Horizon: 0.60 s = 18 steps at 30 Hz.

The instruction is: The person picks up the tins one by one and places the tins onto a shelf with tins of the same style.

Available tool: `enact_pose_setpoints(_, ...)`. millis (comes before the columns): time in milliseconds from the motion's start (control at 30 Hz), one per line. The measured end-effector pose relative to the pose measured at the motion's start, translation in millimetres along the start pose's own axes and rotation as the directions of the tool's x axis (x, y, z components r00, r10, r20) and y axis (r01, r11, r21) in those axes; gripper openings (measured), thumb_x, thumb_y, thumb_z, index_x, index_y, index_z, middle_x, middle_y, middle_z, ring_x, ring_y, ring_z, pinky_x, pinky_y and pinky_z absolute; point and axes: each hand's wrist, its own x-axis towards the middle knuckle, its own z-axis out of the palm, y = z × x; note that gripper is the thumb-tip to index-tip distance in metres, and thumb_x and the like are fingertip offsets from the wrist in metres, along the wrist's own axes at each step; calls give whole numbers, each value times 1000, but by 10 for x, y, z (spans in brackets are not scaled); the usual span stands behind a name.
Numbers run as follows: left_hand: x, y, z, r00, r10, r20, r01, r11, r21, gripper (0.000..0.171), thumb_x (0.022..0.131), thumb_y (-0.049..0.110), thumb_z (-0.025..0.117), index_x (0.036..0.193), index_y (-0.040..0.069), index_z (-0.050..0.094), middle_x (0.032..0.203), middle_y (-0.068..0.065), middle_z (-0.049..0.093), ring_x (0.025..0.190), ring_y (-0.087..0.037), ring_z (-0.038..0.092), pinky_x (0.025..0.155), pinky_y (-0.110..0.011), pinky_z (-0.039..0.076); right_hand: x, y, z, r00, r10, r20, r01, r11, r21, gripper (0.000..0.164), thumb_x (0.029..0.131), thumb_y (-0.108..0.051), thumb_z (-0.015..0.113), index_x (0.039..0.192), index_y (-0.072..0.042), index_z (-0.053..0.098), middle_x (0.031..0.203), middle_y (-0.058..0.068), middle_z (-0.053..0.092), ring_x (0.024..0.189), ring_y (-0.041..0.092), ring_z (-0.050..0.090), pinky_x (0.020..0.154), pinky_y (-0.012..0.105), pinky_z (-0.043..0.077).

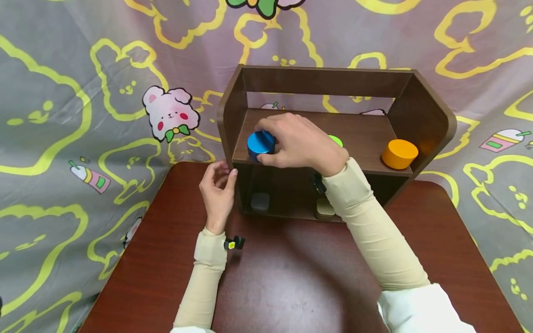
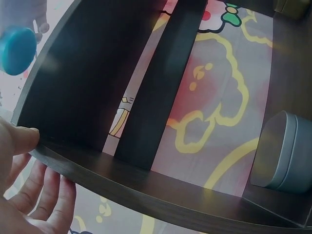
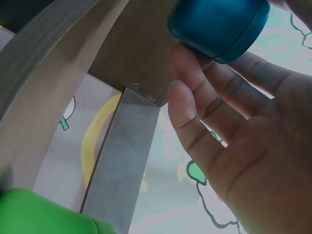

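Note:
In the head view my right hand (image 1: 297,141) grips a round blue tin (image 1: 260,144) at the left end of the brown shelf unit's (image 1: 325,76) upper board. The right wrist view shows the blue tin (image 3: 219,29) between fingertips and thumb, its lid seam visible; the palm stays apart from it. Whether its base touches the board I cannot tell. My left hand (image 1: 218,189) holds the unit's left side panel by the front edge. In the left wrist view its thumb (image 2: 24,139) lies on one face, fingers (image 2: 46,190) on the other.
A green tin (image 1: 336,139), partly behind the right wrist, and an orange tin (image 1: 400,154) stand on the upper board. Below are a grey tin (image 1: 260,201) and a gold tin (image 1: 325,207). The unit stands on a reddish-brown table (image 1: 283,282) before a patterned curtain (image 1: 50,138).

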Motion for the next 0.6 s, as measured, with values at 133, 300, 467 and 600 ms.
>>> enact_pose_setpoints(133,13,7,2,1000,-1,-2,1,1000,-7,27,92,6,78,116,-4,68,104,-20,68,93,-15,63,83,-15,58,64,23,2,1000,6,13,-6,1000,4,51,84,-42,78,124,-12,69,113,1,75,92,18,67,86,37,59)
enact_pose_setpoints(300,15,23,2,1000,-1,-2,1,1000,-7,26,93,6,77,115,-3,69,104,-22,68,93,-17,63,83,-14,58,123,39,29,1000,0,25,0,1000,3,44,84,-41,77,118,-14,69,105,-2,73,87,17,65,81,36,56)
enact_pose_setpoints(467,11,29,-1,1000,-7,-3,7,1000,-5,26,93,6,77,115,-4,69,104,-21,67,93,-15,63,82,-14,58,189,38,60,999,-2,48,2,1000,-4,40,86,-42,77,115,-15,69,102,-3,72,86,16,64,79,35,55)
enact_pose_setpoints(600,10,8,-1,1000,1,-2,-1,1000,-4,27,93,6,77,116,-4,68,104,-21,68,93,-14,63,82,-14,58,240,39,76,998,4,61,-3,1000,-17,38,88,-42,76,114,-15,68,101,-2,72,87,17,63,80,35,54)
